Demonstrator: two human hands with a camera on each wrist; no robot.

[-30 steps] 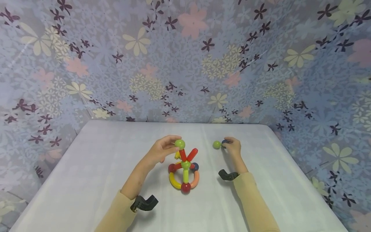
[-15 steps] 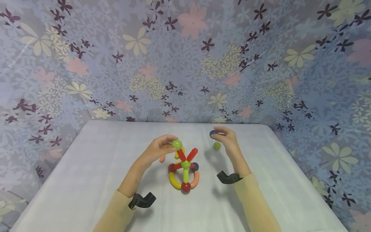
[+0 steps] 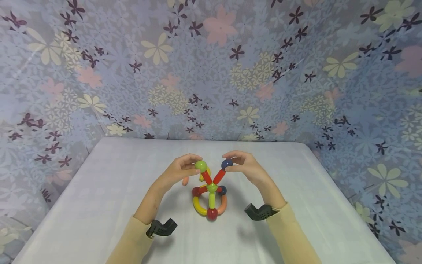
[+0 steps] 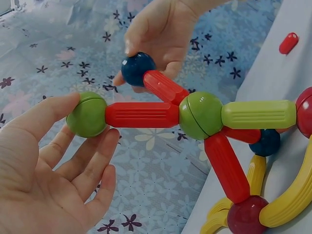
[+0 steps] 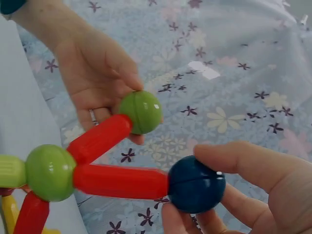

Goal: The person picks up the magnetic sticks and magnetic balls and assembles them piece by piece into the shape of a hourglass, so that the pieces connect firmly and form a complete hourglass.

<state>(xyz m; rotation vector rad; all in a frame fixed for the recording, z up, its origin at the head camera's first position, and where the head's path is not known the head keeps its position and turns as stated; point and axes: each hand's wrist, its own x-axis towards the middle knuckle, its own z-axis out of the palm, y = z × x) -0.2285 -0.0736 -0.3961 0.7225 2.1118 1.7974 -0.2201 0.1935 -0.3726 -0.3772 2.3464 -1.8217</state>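
Note:
A toy structure of coloured rods and balls stands on the white table. From its central green ball (image 4: 201, 115) two red rods slant upward in a V. My left hand (image 3: 180, 171) pinches the green ball (image 4: 87, 114) at the tip of the left red rod (image 4: 142, 115). With thumb and fingers my right hand (image 3: 248, 167) grips a blue ball (image 5: 196, 184), which meets the end of the right red rod (image 5: 122, 181). Below, red and blue balls join yellow and orange curved rods into a ring; a dark red ball (image 3: 212, 214) is at its front.
Behind the structure lie loose yellow (image 3: 202, 178) and orange (image 3: 185, 180) pieces. A red piece (image 4: 289, 43) rests on the white table (image 3: 132, 154) in the left wrist view. Flower-patterned cloth (image 3: 211, 73) hangs around the table's back and sides.
My right hand has lifted the blue ball from the table at the right and carried it left to the right red rod's tip. My left hand has shifted slightly left with its green ball.

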